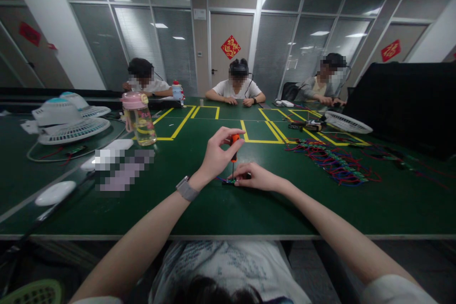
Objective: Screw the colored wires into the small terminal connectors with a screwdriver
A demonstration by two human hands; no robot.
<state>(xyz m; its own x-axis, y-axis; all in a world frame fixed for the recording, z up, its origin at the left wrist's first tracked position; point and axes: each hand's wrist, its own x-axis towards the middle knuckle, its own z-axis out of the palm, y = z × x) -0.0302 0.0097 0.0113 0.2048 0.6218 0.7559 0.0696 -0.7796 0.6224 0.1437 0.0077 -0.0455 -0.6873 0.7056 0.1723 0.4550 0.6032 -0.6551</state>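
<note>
An orange and black screwdriver (234, 148) stands upright, its handle between the fingers and thumb of my left hand (217, 154). Its shaft points down at a small green circuit board (230, 182) on the green table. My right hand (258, 176) rests beside the board, with thumb and fingertips pinched at its right end. Thin blue and red wires come off the board's left side.
Wired circuit boards (337, 161) lie in a row on the right. A pink-lidded bottle (140, 121), white fans (71, 121) and a white case (56, 193) are on the left. Yellow tape (263, 141) marks the green table (199, 218). Three people sit opposite.
</note>
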